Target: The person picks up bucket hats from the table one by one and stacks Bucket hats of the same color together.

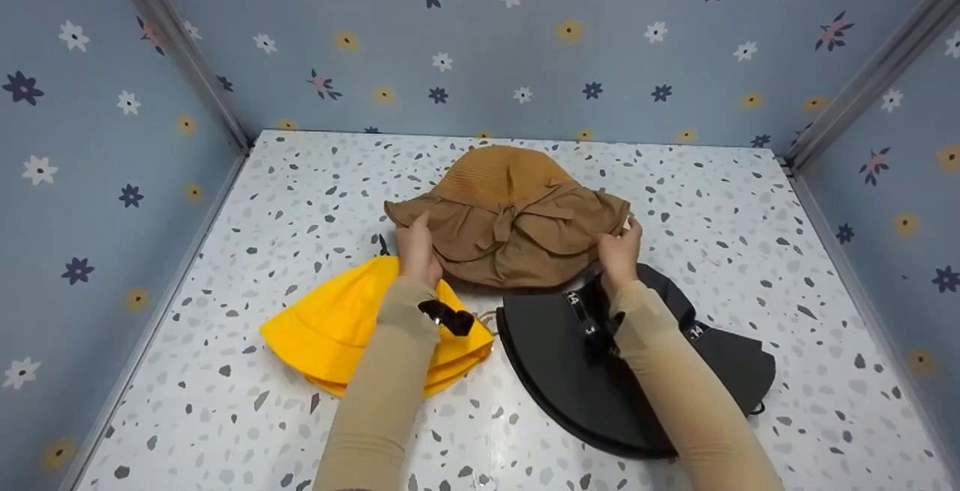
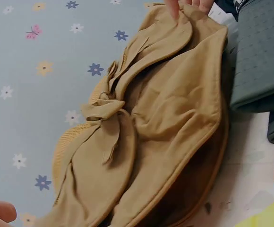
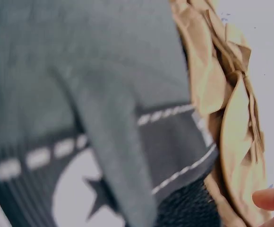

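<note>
A brown sun hat [image 1: 517, 243] with a woven crown, ruffled cloth brim and tied bow lies at the back of the table, bow side facing me. My left hand [image 1: 420, 251] grips the left side of its brim, thumb on top. At the opposite side, my right hand [image 1: 621, 251] pinches the brim edge between thumb and fingers. The left wrist view shows the bow [image 2: 104, 111] and the hollow under the brim. In the right wrist view a blurred black visor hat [image 3: 104, 94] covers much of the brown hat [image 3: 241, 104].
Yellow bucket hats [image 1: 330, 318], stacked, lie under my left forearm. Beneath my right forearm are the black visor hats [image 1: 570, 378] with lettered bands. The speckled white table [image 1: 187, 401] is enclosed by flowered panels [image 1: 510, 48] at the back and both sides.
</note>
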The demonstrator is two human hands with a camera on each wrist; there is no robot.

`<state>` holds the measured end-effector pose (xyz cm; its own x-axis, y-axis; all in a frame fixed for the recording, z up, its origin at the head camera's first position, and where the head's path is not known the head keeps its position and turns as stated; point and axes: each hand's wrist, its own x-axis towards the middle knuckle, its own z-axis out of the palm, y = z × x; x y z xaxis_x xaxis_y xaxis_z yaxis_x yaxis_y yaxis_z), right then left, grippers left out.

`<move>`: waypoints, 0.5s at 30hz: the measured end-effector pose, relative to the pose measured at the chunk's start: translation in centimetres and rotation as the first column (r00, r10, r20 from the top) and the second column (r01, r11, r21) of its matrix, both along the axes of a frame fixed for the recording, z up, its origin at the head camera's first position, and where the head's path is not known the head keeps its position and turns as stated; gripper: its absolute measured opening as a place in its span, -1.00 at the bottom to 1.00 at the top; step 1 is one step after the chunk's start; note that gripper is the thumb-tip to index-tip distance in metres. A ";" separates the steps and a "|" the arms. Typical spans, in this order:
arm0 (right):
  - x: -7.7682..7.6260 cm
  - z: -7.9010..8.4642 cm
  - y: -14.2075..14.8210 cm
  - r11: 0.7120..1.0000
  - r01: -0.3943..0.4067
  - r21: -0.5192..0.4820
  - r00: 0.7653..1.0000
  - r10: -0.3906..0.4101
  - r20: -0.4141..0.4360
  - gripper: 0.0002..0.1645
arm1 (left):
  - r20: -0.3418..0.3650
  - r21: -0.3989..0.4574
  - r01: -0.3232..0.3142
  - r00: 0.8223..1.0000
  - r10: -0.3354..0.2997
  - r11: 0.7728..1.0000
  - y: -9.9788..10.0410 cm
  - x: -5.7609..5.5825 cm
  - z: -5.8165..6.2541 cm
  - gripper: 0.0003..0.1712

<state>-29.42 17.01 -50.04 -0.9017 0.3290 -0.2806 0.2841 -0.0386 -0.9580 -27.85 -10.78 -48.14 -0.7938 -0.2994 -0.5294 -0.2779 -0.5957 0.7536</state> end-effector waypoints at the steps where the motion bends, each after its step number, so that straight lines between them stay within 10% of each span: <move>1: 0.0 0.2 -0.1 1.000 0.004 0.006 1.000 -0.004 -0.013 -0.04 | 0.005 -0.022 -0.001 1.000 0.001 1.000 -0.1 0.0 0.2 -0.01; 15: -0.4 3.7 2.7 0.947 -0.119 0.297 0.991 0.130 -0.017 -0.13 | 0.015 -0.178 0.047 0.999 -0.045 0.983 -2.3 0.2 3.5 -0.02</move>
<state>-29.84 19.71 -46.35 -0.9484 0.2766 -0.1547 0.2337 0.2808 -0.9309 -27.62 -13.06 -44.63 -0.8031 -0.3533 -0.4797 -0.3106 -0.4389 0.8432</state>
